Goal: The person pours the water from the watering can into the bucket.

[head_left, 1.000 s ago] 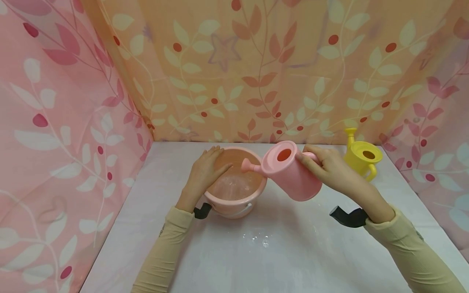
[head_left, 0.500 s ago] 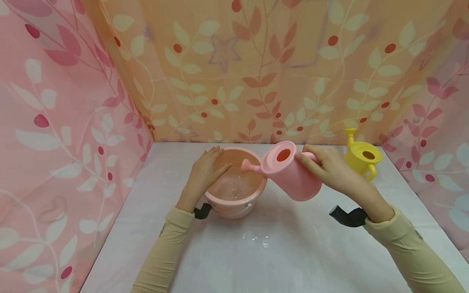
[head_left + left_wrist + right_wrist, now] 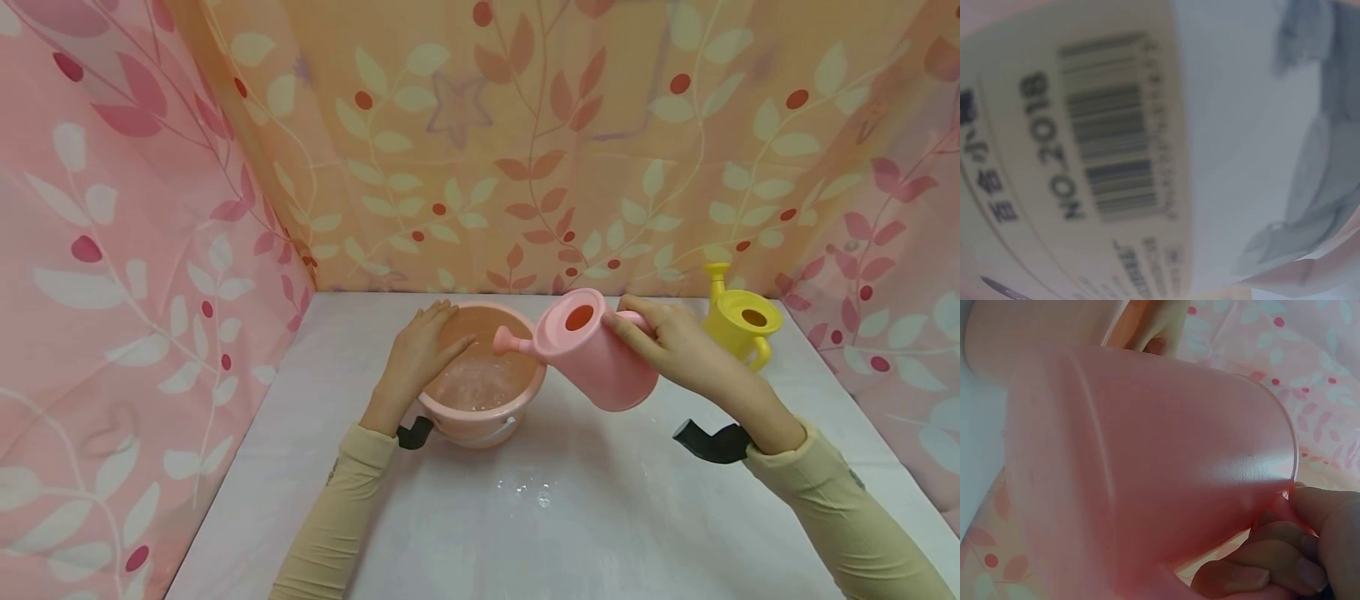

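In the head view a pale peach bucket (image 3: 480, 429) with a white handle stands on the table, its inside showing bubbling, rippled water. My left hand (image 3: 412, 354) rests over its left rim, fingers extended and thumb reaching inside. The bucket's side, with a barcode label (image 3: 1110, 131), fills the left wrist view. My right hand (image 3: 671, 342) grips the handle of a pink watering can (image 3: 600, 367), which leans left. Its spout reaches over the bucket's right rim. In the right wrist view my curled fingers (image 3: 1260, 562) hold that handle behind the can's body.
A yellow watering can (image 3: 738, 325) stands at the back right of the white table (image 3: 480, 533). Water drops (image 3: 532, 492) lie in front of the bucket. Floral curtains (image 3: 480, 167) enclose the table at the back and sides.
The water surface in the bucket shows more ripples and bubbles than a second ago. Both hands and the pink watering can stay almost still.
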Demonstrator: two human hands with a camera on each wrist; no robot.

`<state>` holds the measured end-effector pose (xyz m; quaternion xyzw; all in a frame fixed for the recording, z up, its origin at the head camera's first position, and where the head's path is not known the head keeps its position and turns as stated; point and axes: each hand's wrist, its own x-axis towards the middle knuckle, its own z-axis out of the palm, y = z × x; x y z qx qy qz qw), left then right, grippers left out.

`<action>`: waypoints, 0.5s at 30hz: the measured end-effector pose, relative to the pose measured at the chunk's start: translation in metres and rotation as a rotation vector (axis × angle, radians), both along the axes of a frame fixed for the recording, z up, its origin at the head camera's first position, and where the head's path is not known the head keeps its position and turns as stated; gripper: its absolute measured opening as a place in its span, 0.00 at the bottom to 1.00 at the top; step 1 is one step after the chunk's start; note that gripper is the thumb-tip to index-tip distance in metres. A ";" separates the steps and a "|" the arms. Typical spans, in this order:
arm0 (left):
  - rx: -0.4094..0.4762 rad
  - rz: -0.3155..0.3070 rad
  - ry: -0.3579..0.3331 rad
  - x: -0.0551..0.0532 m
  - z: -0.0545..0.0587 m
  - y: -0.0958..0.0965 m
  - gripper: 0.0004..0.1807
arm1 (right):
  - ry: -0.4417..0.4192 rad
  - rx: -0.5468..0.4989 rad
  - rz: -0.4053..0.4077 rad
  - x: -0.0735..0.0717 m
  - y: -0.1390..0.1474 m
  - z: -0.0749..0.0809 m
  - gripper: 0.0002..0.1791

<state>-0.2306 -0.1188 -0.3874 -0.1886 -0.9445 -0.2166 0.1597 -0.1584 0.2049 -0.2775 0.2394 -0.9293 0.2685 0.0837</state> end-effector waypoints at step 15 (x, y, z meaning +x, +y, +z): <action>0.005 0.002 0.003 0.000 0.000 0.000 0.34 | -0.022 0.008 -0.001 0.000 0.000 0.002 0.17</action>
